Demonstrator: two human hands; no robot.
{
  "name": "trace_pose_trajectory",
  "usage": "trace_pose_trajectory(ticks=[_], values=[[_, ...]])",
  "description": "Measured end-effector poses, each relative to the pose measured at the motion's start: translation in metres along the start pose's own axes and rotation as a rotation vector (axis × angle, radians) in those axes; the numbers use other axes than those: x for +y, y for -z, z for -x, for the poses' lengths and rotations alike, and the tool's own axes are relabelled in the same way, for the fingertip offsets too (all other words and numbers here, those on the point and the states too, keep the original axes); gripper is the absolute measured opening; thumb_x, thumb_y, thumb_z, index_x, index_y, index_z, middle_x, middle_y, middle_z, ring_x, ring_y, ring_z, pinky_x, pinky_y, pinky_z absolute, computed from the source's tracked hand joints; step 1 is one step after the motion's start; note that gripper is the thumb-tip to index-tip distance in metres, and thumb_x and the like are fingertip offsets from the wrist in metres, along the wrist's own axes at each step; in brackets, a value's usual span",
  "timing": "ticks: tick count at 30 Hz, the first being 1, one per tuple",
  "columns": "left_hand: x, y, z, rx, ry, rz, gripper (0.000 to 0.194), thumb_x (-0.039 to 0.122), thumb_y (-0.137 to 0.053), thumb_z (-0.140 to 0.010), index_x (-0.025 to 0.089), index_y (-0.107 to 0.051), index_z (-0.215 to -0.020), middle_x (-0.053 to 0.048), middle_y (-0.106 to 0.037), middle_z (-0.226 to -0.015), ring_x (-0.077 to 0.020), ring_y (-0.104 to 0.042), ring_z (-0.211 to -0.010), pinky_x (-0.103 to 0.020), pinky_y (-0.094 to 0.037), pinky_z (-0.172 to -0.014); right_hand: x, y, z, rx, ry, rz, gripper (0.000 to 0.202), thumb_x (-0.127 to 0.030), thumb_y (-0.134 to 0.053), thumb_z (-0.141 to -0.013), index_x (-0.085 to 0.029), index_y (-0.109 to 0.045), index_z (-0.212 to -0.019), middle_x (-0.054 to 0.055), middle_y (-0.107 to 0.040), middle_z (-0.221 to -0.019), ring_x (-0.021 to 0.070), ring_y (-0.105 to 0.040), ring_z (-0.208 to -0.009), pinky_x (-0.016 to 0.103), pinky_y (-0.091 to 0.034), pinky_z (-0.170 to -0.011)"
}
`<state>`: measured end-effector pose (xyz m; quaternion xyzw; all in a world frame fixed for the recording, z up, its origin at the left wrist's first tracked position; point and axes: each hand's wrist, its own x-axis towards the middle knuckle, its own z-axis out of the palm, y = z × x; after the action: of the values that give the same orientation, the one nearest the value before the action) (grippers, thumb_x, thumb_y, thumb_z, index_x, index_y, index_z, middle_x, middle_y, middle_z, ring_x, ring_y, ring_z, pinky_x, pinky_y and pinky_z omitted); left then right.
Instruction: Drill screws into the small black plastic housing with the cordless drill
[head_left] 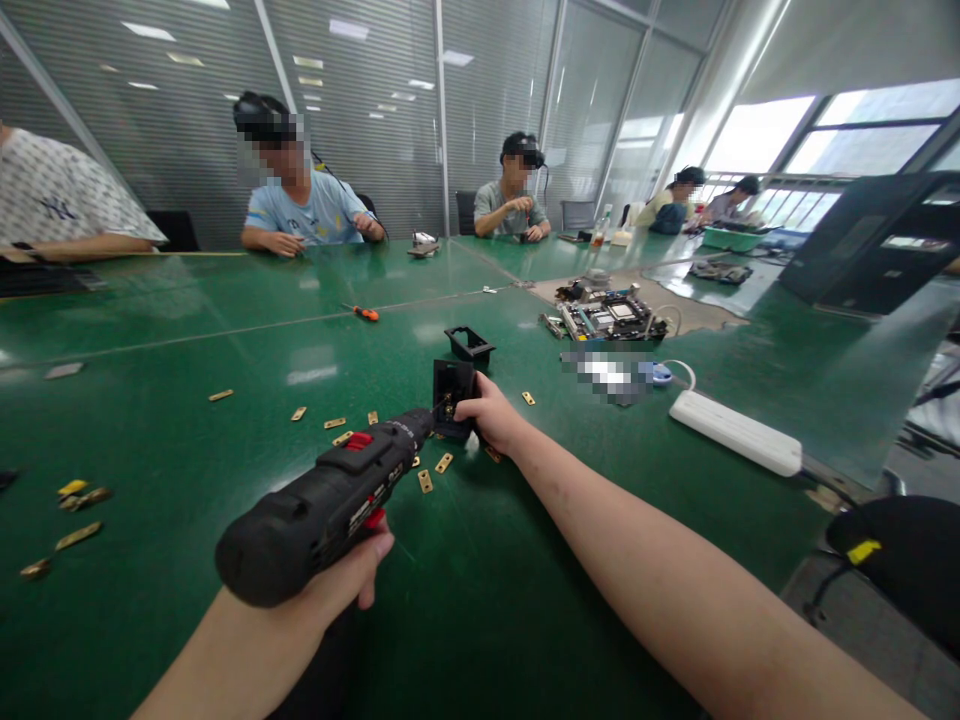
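Observation:
My left hand (352, 572) is wrapped round the handle of a black cordless drill (315, 505) with red switches. The drill points away from me, and its bit reaches into a small black plastic box (453, 385). Fingers of my right hand (491, 415) grip that box by its right side, with the thumb over its opening. Brass-coloured parts show inside, too small to make out. Just behind stands a black plastic frame (469, 345). Several small brass plates with holes lie around the box, among them one brass plate (426, 481) in front.
An orange-handled screwdriver (365, 313) lies farther back. A circuit board (611, 315) and a white power strip (739, 432) are to the right. At left are loose brass pieces (79, 537). Several people sit across the table, including a person in light blue (307, 210).

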<state>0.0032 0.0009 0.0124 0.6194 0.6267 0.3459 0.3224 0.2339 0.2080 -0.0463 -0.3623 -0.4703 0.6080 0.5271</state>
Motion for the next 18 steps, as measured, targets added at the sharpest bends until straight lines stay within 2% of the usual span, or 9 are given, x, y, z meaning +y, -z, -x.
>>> trace_pose_trajectory(ticks=[4, 9, 15, 18], values=[[-0.0031, 0.0002, -0.0007, -0.018, 0.016, 0.016, 0.026, 0.053, -0.073, -0.092, 0.027, -0.078, -0.089, 0.001, -0.077, -0.065, -0.0242, -0.072, -0.055, -0.035, -0.063, -0.059, 0.0001, 0.0004, -0.0004, 0.002, 0.001, 0.004, 0.054, -0.014, -0.07, -0.051, -0.024, -0.067, -0.104, -0.004, -0.073, -0.09, 0.0238, -0.067, -0.092, 0.035, -0.057, -0.078], [0.0, 0.0021, -0.0009, -0.035, -0.008, 0.02, 0.026, 0.053, -0.073, -0.093, 0.028, -0.08, -0.091, 0.002, -0.073, -0.058, -0.025, -0.072, -0.055, -0.034, -0.061, -0.06, 0.0013, 0.0012, -0.0015, -0.003, 0.003, -0.002, 0.051, -0.014, -0.07, -0.051, -0.024, -0.066, -0.101, -0.005, -0.072, -0.088, 0.0227, -0.067, -0.09, 0.034, -0.057, -0.079], [0.0005, 0.0012, 0.001, -0.018, 0.005, 0.017, 0.026, 0.053, -0.073, -0.094, 0.028, -0.08, -0.09, 0.003, -0.073, -0.058, -0.0242, -0.071, -0.054, -0.034, -0.062, -0.061, 0.0026, 0.0015, -0.0027, -0.002, 0.007, 0.001, 0.052, -0.014, -0.07, -0.051, -0.025, -0.067, -0.101, -0.005, -0.072, -0.088, 0.0239, -0.067, -0.092, 0.036, -0.057, -0.08], [-0.0007, 0.0007, 0.0007, -0.014, 0.016, 0.036, 0.026, 0.054, -0.074, -0.092, 0.028, -0.079, -0.091, 0.001, -0.078, -0.068, -0.0235, -0.072, -0.056, -0.034, -0.063, -0.061, 0.0026, 0.0014, -0.0028, -0.002, 0.01, 0.004, 0.051, -0.014, -0.07, -0.051, -0.025, -0.066, -0.101, -0.005, -0.072, -0.089, 0.0243, -0.068, -0.093, 0.037, -0.058, -0.082]])
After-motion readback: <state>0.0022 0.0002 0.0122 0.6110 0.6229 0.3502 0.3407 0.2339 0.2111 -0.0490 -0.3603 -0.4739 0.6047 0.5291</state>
